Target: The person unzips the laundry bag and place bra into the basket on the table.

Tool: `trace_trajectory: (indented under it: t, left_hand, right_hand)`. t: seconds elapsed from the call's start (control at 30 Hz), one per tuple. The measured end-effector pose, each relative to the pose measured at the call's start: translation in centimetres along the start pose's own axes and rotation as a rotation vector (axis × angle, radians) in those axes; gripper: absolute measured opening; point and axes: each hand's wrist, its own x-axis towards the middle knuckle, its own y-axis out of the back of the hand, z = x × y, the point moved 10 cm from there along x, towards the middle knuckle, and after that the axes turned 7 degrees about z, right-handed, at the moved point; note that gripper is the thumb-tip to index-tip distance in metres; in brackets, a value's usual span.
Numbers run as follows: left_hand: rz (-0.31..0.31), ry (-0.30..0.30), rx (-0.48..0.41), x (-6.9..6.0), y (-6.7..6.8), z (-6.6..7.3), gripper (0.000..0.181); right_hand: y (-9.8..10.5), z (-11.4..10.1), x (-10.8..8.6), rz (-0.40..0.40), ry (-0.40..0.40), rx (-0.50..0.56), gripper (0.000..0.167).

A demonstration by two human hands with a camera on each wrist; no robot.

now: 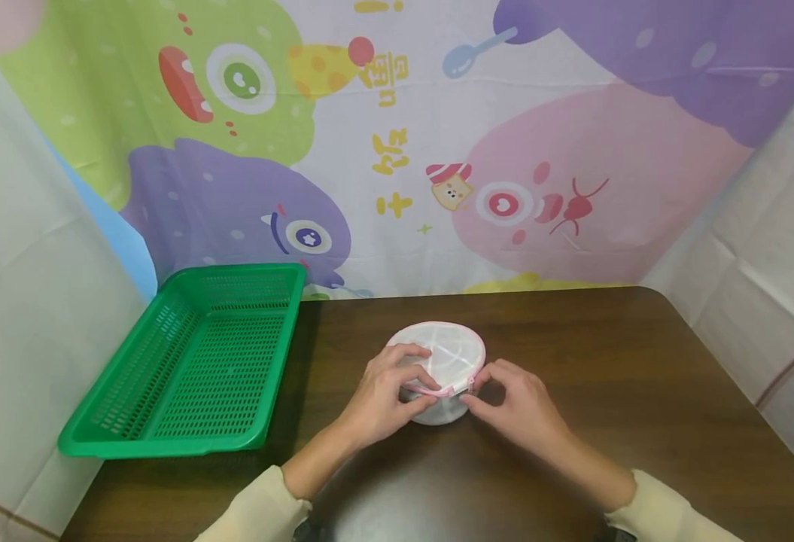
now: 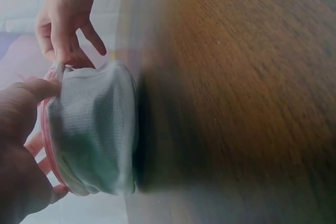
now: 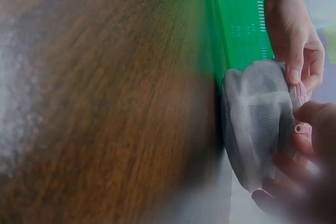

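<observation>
A round white mesh laundry bag (image 1: 447,350) with a pink zipper round its top edge stands on the table. From the left, my left hand (image 1: 386,391) pinches the zippered rim at the front, fingers over the lid and thumb below. My right hand (image 1: 521,403) grips the rim's right side between thumb and fingers, close to the pink zipper pull (image 3: 302,128). The left wrist view shows the bag's mesh side wall (image 2: 89,124) upright between the hands. Whether anything lies inside the bag cannot be made out.
A green plastic basket (image 1: 278,376) with slotted walls stands at the table's left. The dark wooden table (image 1: 627,361) reaches back to a cartoon-printed curtain (image 1: 397,248). Pale sheets (image 1: 769,248) hang along both sides.
</observation>
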Motion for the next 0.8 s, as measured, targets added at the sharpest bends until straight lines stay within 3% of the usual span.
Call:
trace_trajectory:
  t: [0.8]
  left_hand:
    - [0.006, -0.028, -0.018, -0.12, 0.32, -0.12, 0.012]
  right_hand:
    - [-0.35, -0.31, 0.28, -0.002, 0.056, -0.013, 0.012]
